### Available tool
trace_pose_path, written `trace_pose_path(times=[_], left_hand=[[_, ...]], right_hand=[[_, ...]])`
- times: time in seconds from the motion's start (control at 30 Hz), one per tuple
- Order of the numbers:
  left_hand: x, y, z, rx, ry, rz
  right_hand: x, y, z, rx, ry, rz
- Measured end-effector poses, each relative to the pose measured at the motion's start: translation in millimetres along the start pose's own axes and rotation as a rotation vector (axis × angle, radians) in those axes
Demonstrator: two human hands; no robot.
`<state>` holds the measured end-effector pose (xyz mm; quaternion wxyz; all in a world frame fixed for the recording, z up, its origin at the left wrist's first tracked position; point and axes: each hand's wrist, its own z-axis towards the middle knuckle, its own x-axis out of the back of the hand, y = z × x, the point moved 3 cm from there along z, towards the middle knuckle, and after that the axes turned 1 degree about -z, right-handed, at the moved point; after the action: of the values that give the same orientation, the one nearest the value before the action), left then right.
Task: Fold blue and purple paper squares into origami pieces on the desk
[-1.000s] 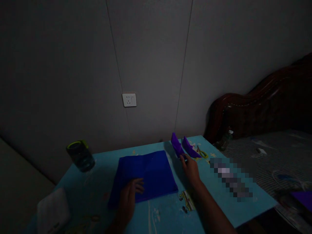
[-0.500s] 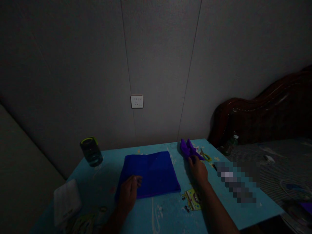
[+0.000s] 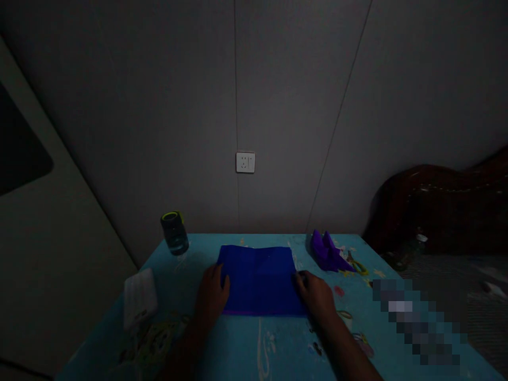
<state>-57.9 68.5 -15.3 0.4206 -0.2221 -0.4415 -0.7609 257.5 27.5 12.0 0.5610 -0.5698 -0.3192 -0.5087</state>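
A stack of blue paper sheets point(image 3: 260, 280) lies flat near the middle of the table, with a purple rim along its front edge. My left hand point(image 3: 212, 291) rests at the stack's left edge, thumb and fingers apart. At the opposite edge, my right hand point(image 3: 315, 296) has its fingers curled close together on the paper's side. Behind the right hand stands a folded purple paper shape point(image 3: 327, 253) with pointed peaks, touched by neither hand. Yellow-handled scissors point(image 3: 357, 266) lie beside it.
A dark bottle with a yellow-green rim point(image 3: 174, 234) stands at the back left. A white power bank-like block point(image 3: 140, 299) lies front left. The light-blue patterned tablecloth point(image 3: 278, 349) covers the table. A wall socket point(image 3: 245, 162) is behind; a pixelated object point(image 3: 413, 320) lies at right.
My right hand has left the purple folded shape and come to the blue paper's right edge. My left hand now lies along its left edge. The camera view has shifted.
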Motion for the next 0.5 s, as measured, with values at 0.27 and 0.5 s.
trace_pose_path(times=[0.27, 0.5], left_hand=[[-6.6, -8, -3, 0.081, -0.058, -0.059], [11.5, 1, 6, 0.181, 0.098, -0.368]], right_hand=[[-11, -6, -1, 0.132, 0.000, 0.034], [-15, -4, 1, 0.201, 0.027, 0.153]])
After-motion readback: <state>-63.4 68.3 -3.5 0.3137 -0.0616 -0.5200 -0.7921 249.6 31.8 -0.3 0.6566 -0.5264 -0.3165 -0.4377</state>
